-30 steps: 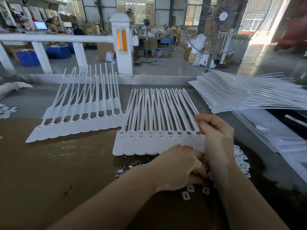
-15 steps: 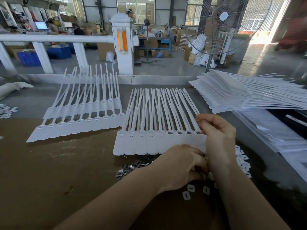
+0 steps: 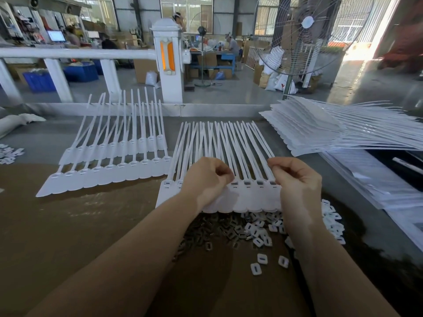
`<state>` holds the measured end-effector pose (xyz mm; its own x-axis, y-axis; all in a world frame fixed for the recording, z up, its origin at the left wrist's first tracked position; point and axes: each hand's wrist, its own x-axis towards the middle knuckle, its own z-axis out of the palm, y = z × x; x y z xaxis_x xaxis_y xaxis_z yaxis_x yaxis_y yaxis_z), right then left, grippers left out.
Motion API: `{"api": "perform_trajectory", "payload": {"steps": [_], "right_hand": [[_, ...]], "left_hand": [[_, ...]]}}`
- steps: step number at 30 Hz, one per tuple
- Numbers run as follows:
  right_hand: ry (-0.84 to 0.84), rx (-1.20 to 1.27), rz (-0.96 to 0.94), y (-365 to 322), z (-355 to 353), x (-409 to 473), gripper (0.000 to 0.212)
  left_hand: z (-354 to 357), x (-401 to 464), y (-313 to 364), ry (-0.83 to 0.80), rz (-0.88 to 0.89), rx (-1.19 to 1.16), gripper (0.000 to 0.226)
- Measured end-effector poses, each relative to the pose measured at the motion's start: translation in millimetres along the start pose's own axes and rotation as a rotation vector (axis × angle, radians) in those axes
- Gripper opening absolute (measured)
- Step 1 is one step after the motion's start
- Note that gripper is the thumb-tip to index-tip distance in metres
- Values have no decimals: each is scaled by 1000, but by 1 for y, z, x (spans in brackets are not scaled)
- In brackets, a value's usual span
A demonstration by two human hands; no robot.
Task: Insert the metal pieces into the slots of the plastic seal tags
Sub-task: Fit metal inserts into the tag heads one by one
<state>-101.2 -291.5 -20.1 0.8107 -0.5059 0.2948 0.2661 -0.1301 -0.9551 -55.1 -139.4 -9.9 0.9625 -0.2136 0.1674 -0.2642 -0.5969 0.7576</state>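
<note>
A row of white plastic seal tags (image 3: 251,197) lies in front of me, straps pointing away, with slots showing near the heads. Below it is a heap of dark metal pieces (image 3: 206,227) mixed with small white plastic caps (image 3: 259,233). My left hand (image 3: 203,181) hovers over the left half of the row, its fingers curled in a loose fist that hides its contents. My right hand (image 3: 297,179) is over the right end, thumb and forefinger pinched together above the last strap on something too small to make out.
Two more rows of seal tags (image 3: 109,172) lie to the left. A tall fanned stack of tags (image 3: 320,131) sits at the right, above plastic sheets (image 3: 377,179). A white railing (image 3: 75,53) and a standing fan (image 3: 306,30) are beyond the brown table.
My left hand has come up from the heap of metal pieces to above the tag row. My right hand has lifted off the right-end tag head. The heap now lies uncovered.
</note>
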Motion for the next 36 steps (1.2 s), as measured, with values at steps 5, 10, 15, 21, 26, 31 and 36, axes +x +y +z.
{"api": "perform_trajectory", "payload": {"steps": [5, 10, 15, 21, 26, 31, 36], "right_hand": [[-25, 5, -4, 0, 0, -1, 24], [-26, 7, -4, 0, 1, -1, 23], [-29, 9, -10, 0, -1, -1, 23], [-16, -4, -11, 1, 0, 0, 22], [-14, -5, -10, 1, -1, 0, 21], [-5, -8, -16, 3, -1, 1, 23], [9, 14, -5, 4, 0, 3, 25]], "left_hand": [[3, 8, 0, -16, -137, -11, 12], [6, 9, 5, -28, -188, 30, 12], [6, 10, 7, -43, -241, 43, 23], [6, 13, 8, -46, -287, 35, 17], [6, 14, 8, -30, -301, 30, 20], [6, 16, 8, -37, -312, 31, 20], [8, 7, 5, -18, -216, -22, 22]]}}
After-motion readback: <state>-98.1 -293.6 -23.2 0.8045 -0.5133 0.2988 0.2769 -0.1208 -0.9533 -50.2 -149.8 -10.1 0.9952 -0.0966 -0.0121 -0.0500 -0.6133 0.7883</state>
